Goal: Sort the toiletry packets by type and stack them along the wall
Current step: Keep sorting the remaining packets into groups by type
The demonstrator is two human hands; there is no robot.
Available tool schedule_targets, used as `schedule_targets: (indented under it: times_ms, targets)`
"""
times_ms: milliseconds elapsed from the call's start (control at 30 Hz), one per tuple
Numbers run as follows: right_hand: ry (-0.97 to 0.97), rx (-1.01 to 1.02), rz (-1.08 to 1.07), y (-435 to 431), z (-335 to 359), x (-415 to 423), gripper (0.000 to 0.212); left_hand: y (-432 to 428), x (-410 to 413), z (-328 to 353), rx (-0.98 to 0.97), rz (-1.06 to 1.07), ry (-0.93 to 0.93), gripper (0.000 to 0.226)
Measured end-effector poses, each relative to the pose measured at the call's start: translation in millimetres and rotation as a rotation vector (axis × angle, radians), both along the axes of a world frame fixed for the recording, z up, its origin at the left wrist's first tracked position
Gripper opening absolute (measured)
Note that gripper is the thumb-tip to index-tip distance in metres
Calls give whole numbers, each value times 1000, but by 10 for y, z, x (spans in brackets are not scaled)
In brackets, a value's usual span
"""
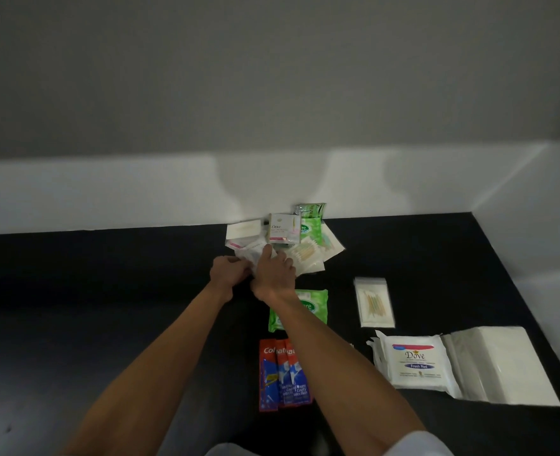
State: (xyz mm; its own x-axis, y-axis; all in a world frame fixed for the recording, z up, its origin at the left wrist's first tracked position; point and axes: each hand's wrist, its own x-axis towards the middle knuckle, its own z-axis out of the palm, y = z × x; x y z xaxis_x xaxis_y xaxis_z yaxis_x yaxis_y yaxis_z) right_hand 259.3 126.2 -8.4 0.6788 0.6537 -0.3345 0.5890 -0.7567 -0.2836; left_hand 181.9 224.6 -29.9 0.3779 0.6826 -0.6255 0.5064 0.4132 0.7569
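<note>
- The left hand (pixel 230 271), at the centre of the frame, curls its fingers onto a crinkled clear packet (pixel 250 256) at the near left edge of the mixed pile (pixel 291 238)
- The right hand (pixel 273 273), touching the left, stretches its forefinger onto the same edge of the pile; whether its curled fingers hold anything cannot be told
- Just above the hands, the pile lies against the white wall (pixel 107 192), with a Dove sachet (pixel 283 228) on top, a green wipes pack (pixel 309 230) to its right and cotton swab packets (pixel 308 256) at the lower right
- Below the hands, a second green pack (pixel 311 307) lies alone on the black tabletop (pixel 107 307), partly under the right forearm
- Lower still, three red-and-blue Colgate sachets (pixel 283 373) overlap in a row
- Right of centre lies a clear packet of sticks (pixel 374 302)
- At lower right, a white Dove wipes pack (pixel 416 362) rests beside a stack of plain white packets (pixel 499 363)
</note>
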Motion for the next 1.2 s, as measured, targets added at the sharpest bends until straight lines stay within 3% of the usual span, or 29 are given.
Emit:
schedule_targets:
  times_ms: [100,233,433,500,567,667,800,867,1000,1100,1200]
  targets:
    - [110,88,-63,-8,85,55,89,16,-10,117,78,22,-43,5]
    - [306,262,-174,-120,433,187,76,39,-52,405,218,7,-156,25]
    - [965,519,-351,-497,1083,417,39,-42,-121,926,284,-90,-320,53]
    - [1099,549,-390,-641,1216,454,50,-105,-138,1083,229,-170,-368,63]
    - [1141,560,-378,-739,1283,476,64,-206,-148,1214,195,-256,-417,56]
    - [1087,537,-342,-837,1352,476,80,-350,-125,1303,213,-271,-428,34]
    - [936,498,-304,-954,1416,464,79,-481,-68,1328,214,-231,-404,33]
    - [821,527,-294,-993,1368,482,71,-517,-53,1345,213,-225,-408,34]
    - [583,685,-241,-1132,1318,556,37,-565,-49,1370,233,-298,-418,27]
    - [544,580,-124,-1283,1420,559,26,-625,-49,1406,243,-399,-411,26]
    - [591,559,-150,-1450,1423,530,20,-750,-8,1453,176,-388,-422,36]
